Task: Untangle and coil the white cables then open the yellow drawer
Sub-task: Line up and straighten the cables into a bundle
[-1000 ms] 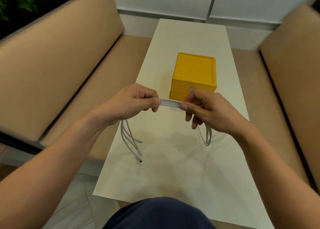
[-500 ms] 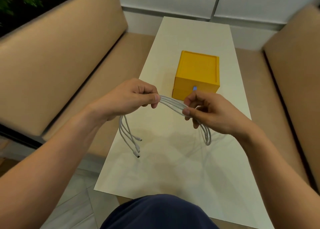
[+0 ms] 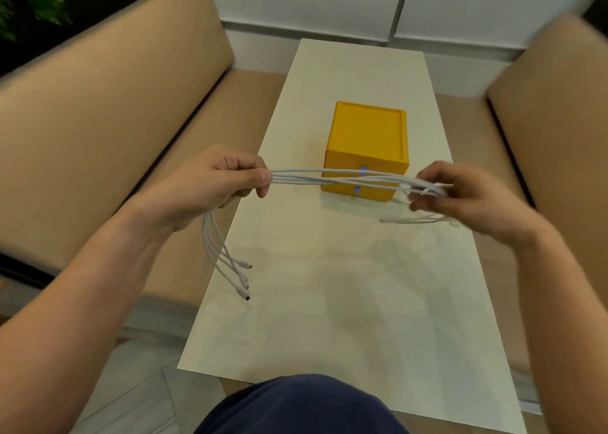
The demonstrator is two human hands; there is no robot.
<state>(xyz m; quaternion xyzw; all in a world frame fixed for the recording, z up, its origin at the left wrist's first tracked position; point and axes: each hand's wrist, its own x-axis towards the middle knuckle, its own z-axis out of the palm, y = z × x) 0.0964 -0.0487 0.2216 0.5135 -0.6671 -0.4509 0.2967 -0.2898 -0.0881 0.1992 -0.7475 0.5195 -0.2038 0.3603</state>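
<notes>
A bundle of white cables [image 3: 332, 179] stretches level between my two hands, above the table. My left hand [image 3: 214, 183] grips the bundle between thumb and curled fingers, and several loose ends with plugs hang below it toward the table's left edge. My right hand [image 3: 460, 193] is blurred and pinches the other end of the strands, with short tails trailing beneath it. Behind the cables stands the yellow drawer box [image 3: 368, 144] with two small blue knobs on its front, both drawers closed.
The white table [image 3: 329, 318] runs away from me between two tan sofas [image 3: 98, 131]. A white wall panel closes the far end. My dark blue knee shows at the bottom edge. A green plant sits at the top left.
My right hand has slid far to the right along the cables, so the span between my hands is much longer. The left hand has kept its grip and place.
</notes>
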